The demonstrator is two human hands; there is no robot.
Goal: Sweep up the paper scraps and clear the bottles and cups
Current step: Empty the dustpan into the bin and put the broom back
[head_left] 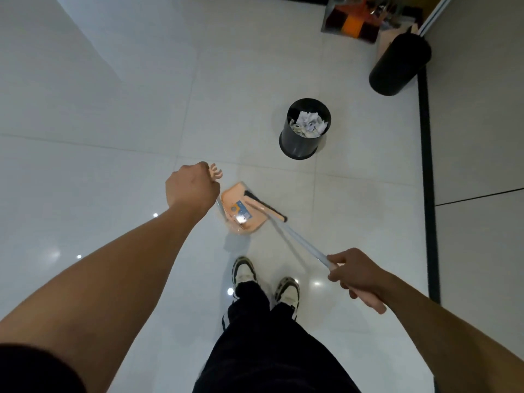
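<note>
Item, sweeping stage: your left hand (192,188) is clenched round the top of the dustpan handle (216,171), whose pale comb-like end sticks out past your knuckles, and the orange dustpan (241,208) sits low over the tiled floor (113,109) just ahead of your shoes (265,282). Your right hand (355,275) grasps the broom (286,232) by its pale blue shaft, which slants down and away so that the broom head (265,207) lies at the pan's far right edge, touching or nearly touching it. Contents of the pan — a bluish card-like scrap and some bright glare; more than that cannot be told. Paper scraps (309,123): a crumpled white heap already lies inside the small black bin (306,129), standing upright ahead and to your right, well apart from the pan. A taller black bin (399,65) leans or stands by the wall beyond it, beside a clear box of orange and dark things (357,21). No loose scraps, bottles or cups show on the visible floor. Judged step: the sweeping looks close to done, with the pan's load yet to be tipped. Next move calls for carrying the pan level to the small bin, mouth centred over its rim before you tilt — and holding the broom clear so its head does not knock the bin.
</note>
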